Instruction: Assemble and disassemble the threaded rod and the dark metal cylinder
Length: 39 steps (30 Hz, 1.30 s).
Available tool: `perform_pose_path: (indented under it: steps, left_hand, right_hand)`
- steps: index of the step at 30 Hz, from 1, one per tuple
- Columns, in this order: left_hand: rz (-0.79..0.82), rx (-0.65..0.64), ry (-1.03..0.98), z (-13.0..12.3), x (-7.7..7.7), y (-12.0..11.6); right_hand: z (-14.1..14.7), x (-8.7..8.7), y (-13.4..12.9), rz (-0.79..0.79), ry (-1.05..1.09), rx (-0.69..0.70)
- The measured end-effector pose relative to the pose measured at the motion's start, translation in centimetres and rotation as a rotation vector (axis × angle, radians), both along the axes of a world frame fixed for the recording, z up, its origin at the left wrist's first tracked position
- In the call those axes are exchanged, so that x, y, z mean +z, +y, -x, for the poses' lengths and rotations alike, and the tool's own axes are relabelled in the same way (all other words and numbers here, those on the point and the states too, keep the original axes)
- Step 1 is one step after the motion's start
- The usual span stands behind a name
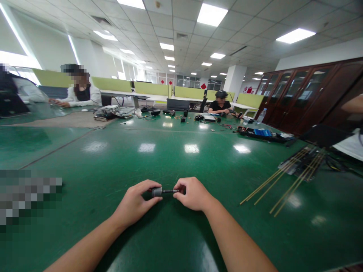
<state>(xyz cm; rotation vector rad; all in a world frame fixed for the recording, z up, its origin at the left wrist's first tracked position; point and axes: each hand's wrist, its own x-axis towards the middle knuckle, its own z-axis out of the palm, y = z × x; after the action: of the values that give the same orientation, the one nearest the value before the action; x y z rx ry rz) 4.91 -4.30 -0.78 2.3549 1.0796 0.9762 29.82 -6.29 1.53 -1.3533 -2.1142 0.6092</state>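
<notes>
My left hand (139,202) grips the thick grey body of a small cylindrical part with a thin shaft (157,192), thumb below and fingers above. It looks like a small motor, though the kind is not certain. The thin dark shaft points right, where my right hand (192,193) pinches its far end between thumb and fingertips. The part lies nearly level, just over the green table (159,158). Fingers cover both of its ends, so what is at the shaft's tip cannot be made out.
Thin yellowish rods (273,173) lie at the right. Beyond them is a dark tray (262,133) with blue items, near a clear bottle (261,115). Assorted parts line the far side. One person (82,92) sits far left, another (221,105) opposite. A blurred-out object (28,194) is at left.
</notes>
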Motion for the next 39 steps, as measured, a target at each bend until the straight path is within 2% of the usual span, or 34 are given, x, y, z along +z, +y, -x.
perform_pose_path:
  steps: [13,39]
  left_hand:
    - [0.024,0.012,-0.014,0.11,-0.26,0.25]
    - [0.009,0.034,-0.007,0.27,-0.32,0.38]
  right_hand:
    - [-0.45,-0.54,0.43,-0.041,0.008,0.013]
    - [-0.97,-0.4,0.48,-0.036,-0.007,-0.011]
